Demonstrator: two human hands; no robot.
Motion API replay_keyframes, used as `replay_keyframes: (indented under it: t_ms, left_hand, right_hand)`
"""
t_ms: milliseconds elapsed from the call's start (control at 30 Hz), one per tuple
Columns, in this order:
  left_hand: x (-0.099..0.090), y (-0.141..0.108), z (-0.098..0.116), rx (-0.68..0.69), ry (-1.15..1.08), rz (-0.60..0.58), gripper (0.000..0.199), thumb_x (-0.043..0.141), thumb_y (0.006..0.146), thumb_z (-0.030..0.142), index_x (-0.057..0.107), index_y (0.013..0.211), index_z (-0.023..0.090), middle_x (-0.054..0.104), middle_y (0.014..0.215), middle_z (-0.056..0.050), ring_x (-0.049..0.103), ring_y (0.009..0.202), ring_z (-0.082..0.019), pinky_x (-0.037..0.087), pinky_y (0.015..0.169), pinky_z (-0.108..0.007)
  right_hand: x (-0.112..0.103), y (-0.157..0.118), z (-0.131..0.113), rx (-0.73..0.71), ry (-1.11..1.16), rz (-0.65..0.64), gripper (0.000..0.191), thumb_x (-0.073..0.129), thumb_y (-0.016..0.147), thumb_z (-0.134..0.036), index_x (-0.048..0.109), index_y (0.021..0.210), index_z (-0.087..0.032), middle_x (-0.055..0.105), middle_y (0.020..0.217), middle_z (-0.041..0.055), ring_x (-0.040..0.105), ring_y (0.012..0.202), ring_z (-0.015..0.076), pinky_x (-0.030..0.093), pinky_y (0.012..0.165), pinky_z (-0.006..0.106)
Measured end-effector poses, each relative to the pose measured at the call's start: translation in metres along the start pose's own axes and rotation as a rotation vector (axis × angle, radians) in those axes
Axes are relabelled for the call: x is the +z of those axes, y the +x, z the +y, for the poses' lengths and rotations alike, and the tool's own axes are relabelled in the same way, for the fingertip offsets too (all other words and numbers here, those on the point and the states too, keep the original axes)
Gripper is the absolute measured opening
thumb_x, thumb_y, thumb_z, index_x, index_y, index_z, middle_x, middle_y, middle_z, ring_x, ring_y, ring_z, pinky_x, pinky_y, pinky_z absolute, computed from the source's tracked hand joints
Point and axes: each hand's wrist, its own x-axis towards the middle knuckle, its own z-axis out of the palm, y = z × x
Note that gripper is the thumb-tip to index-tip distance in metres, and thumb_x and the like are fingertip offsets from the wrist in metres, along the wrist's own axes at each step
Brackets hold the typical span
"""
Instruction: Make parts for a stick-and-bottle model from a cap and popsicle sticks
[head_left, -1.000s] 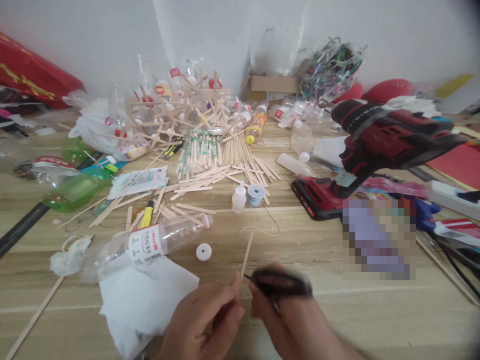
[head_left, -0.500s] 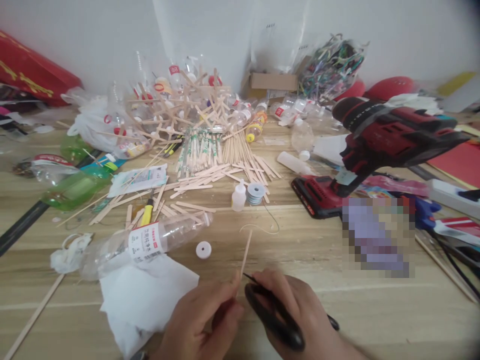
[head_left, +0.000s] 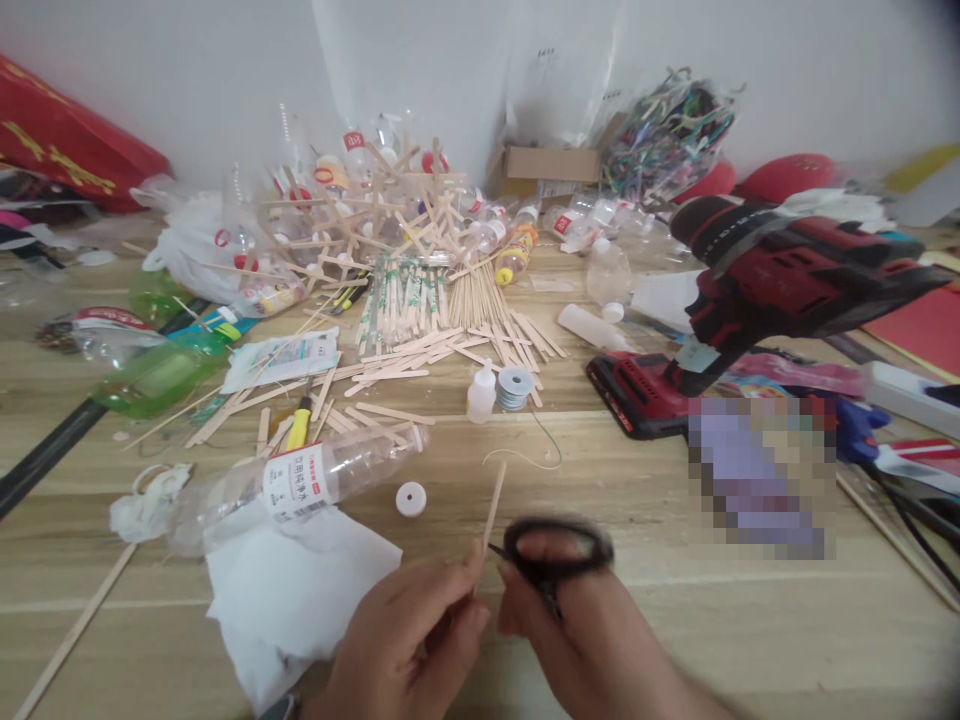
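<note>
Between the thumb and fingers of my left hand (head_left: pixel 412 625) a narrow wooden stick (head_left: pixel 493 508) is pinched, its free end pointing away from me. My right hand (head_left: pixel 581 625) grips black-handled scissors (head_left: pixel 600 545), one handle loop turned up around the fingers. The dark tip of the scissors meets the stick's side just above my left fingertips. Most of the blades is hidden by my hands. Beyond the stick lie a loose thread (head_left: pixel 551 445), a spool (head_left: pixel 515 388) and a small dropper bottle (head_left: pixel 481 392). A white cap (head_left: pixel 410 499) with a hole rests to the left.
A clear plastic bottle (head_left: pixel 360 470) lies on its side at left, over white paper (head_left: pixel 300 590). Popsicle sticks (head_left: pixel 405 355) and skewers (head_left: pixel 480 295) are heaped behind. On the right stands a red cordless drill (head_left: pixel 772 290). A yellow-handled tool (head_left: pixel 299 425) lies among sticks.
My right hand has rotated, so the scissors' handle loop has swung from low, near the palm, up above the hand. My left hand and the stick have hardly moved.
</note>
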Motion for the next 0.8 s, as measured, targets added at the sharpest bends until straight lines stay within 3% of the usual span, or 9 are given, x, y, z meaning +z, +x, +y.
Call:
replay_keyframes:
  t_ms: [67,133,267,333,400,533,600,700,800]
  left_hand:
    - [0.001,0.001,-0.001,0.032,0.009,0.041,0.022,0.053,0.092,0.013,0.061,0.111,0.022,0.07,0.08,0.001,0.067,0.07,-0.011,0.053,0.068,-0.015]
    - [0.001,0.002,-0.001,0.049,0.025,0.063,0.024,0.054,0.093,0.014,0.059,0.114,0.024,0.071,0.082,0.001,0.068,0.07,-0.011,0.053,0.068,-0.014]
    - [-0.001,0.002,-0.002,0.065,0.023,0.005,0.021,0.052,0.094,0.016,0.06,0.113,0.023,0.068,0.073,0.001,0.065,0.063,-0.012,0.054,0.064,-0.016]
    - [-0.002,0.002,-0.002,0.062,0.035,-0.03,0.019,0.051,0.094,0.016,0.062,0.108,0.02,0.066,0.069,0.0,0.064,0.06,-0.013,0.054,0.062,-0.017]
    - [-0.002,0.003,-0.002,0.065,0.052,-0.026,0.019,0.05,0.094,0.015,0.062,0.108,0.018,0.067,0.071,-0.001,0.065,0.062,-0.014,0.054,0.061,-0.018]
    - [-0.001,0.006,-0.001,0.118,0.049,0.041,0.021,0.049,0.095,0.014,0.06,0.111,0.02,0.069,0.074,-0.001,0.066,0.064,-0.013,0.053,0.062,-0.016]
    - [-0.001,0.005,-0.001,0.132,0.036,0.059,0.02,0.05,0.095,0.015,0.059,0.112,0.021,0.068,0.074,0.0,0.066,0.065,-0.012,0.053,0.063,-0.016]
    - [-0.003,0.002,-0.003,0.112,0.025,0.02,0.02,0.05,0.095,0.016,0.058,0.113,0.022,0.067,0.074,0.001,0.067,0.066,-0.013,0.054,0.065,-0.016]
    - [-0.003,0.002,-0.004,0.078,0.042,-0.01,0.022,0.049,0.095,0.015,0.057,0.116,0.021,0.068,0.078,0.0,0.065,0.067,-0.013,0.053,0.065,-0.018]
  right_hand:
    - [-0.001,0.005,-0.006,0.279,0.358,-0.23,0.025,0.042,0.093,-0.039,0.045,0.075,-0.023,0.046,0.047,-0.0069,0.056,0.041,0.0137,0.041,0.042,0.022]
    - [-0.001,0.006,-0.008,0.39,0.531,-0.333,0.031,0.041,0.093,-0.045,0.041,0.071,-0.023,0.04,0.044,-0.0085,0.053,0.037,0.0122,0.038,0.039,0.021]
    - [-0.001,-0.002,0.006,0.021,0.013,0.027,0.013,0.052,0.088,-0.034,0.052,0.081,-0.023,0.063,0.066,0.0028,0.065,0.063,0.0205,0.05,0.058,0.03]
    - [-0.001,-0.005,0.01,-0.099,-0.16,0.05,0.01,0.053,0.087,-0.03,0.058,0.092,-0.023,0.069,0.078,0.007,0.066,0.072,0.0237,0.051,0.068,0.036]
    - [-0.001,-0.003,0.008,0.044,-0.026,0.009,0.013,0.048,0.091,-0.034,0.055,0.088,-0.023,0.064,0.067,0.0033,0.064,0.061,0.0202,0.049,0.059,0.032]
    - [0.0,0.005,-0.002,0.431,0.561,-0.333,0.026,0.044,0.09,-0.048,0.044,0.082,-0.023,0.043,0.045,-0.0082,0.051,0.037,0.0132,0.038,0.038,0.022]
    - [0.001,0.002,-0.002,0.336,0.428,-0.227,0.024,0.046,0.09,-0.045,0.045,0.081,-0.023,0.05,0.05,-0.0051,0.055,0.043,0.0145,0.043,0.043,0.024]
    - [0.0,-0.005,0.004,-0.004,-0.048,0.048,0.011,0.053,0.086,-0.034,0.054,0.086,-0.023,0.067,0.073,0.0055,0.065,0.068,0.0209,0.05,0.065,0.034]
    - [-0.002,-0.002,0.002,0.037,-0.014,0.007,0.011,0.052,0.087,-0.035,0.052,0.085,-0.024,0.062,0.064,0.002,0.062,0.059,0.0187,0.048,0.059,0.031]
